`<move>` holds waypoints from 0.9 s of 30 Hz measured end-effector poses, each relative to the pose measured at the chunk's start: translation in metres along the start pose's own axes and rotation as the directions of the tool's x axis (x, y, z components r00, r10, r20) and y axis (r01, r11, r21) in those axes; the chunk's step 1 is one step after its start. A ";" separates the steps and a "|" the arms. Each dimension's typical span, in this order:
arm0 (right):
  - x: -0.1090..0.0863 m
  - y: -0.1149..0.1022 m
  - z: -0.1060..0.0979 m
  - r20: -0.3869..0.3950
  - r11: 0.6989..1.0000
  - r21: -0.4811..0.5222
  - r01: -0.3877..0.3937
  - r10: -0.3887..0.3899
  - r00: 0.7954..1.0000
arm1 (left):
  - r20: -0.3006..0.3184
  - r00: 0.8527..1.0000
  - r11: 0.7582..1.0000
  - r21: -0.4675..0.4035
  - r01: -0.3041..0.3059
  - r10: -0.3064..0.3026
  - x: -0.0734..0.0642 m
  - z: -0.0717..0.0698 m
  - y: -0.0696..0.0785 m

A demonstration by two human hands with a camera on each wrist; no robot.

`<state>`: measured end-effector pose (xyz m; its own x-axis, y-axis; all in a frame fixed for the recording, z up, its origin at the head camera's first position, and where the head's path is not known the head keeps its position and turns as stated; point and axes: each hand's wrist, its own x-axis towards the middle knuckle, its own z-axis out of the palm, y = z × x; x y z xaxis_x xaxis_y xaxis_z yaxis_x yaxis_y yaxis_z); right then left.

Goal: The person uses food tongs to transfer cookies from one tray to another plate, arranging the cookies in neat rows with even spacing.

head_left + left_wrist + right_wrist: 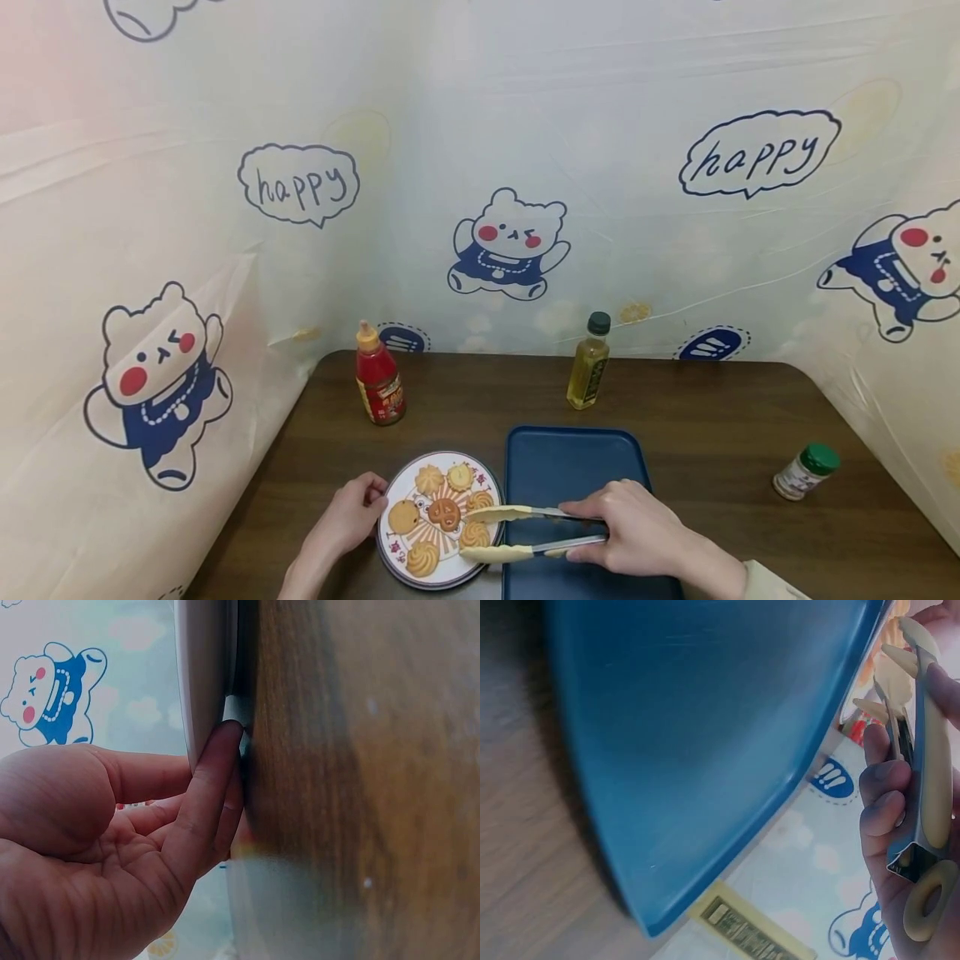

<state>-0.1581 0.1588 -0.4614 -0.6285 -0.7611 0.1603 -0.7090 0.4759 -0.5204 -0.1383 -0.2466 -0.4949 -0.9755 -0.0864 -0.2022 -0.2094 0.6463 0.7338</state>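
A white printed plate (453,572) carries several cookies (423,559), one of them a brown pretzel-shaped cookie (444,514) near the centre. At its left edge, my left hand (348,517) grips the rim; in the left wrist view the thumb is against the plate's side and the fingers reach under it. My right hand (637,529) holds a pair of tongs (517,512) with cream tips and metal arms. The spread tips lie over the right-hand cookies, around a swirl cookie (474,535); contact cannot be told. Beneath the right hand is a dark blue tray (573,467).
Behind the plate stands a red sauce bottle (382,383) with a yellow cap. An oil bottle (588,367) is behind the tray, and a green-lidded jar (806,472) sits tilted in view at the right. A printed curtain (630,233) hangs around the brown table (720,433).
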 end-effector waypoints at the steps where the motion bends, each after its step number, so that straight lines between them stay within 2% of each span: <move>1: 0.002 -0.001 0.001 0.002 1.000 -0.007 0.009 -0.009 1.000 | 0.001 1.000 1.000 0.002 0.000 0.000 0.000 0.000 0.000; 7: 0.012 -0.008 0.001 0.044 0.998 -0.038 0.041 -0.039 0.998 | -0.005 1.000 1.000 0.005 0.000 0.000 0.000 0.001 -0.002; 15: 0.020 -0.017 -0.003 0.116 0.999 -0.041 -0.015 0.019 0.993 | -0.001 1.000 1.000 -0.021 0.016 -0.016 -0.001 0.001 0.000; 27: 0.020 -0.021 -0.005 0.122 0.997 -0.067 -0.029 0.037 0.992 | 0.002 1.000 0.999 -0.031 0.006 -0.006 -0.001 0.000 -0.001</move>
<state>-0.1575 0.1356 -0.4426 -0.6106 -0.7910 0.0377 -0.7105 0.5261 -0.4674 -0.1375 -0.2469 -0.4952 -0.9742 -0.0887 -0.2075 -0.2169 0.6219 0.7525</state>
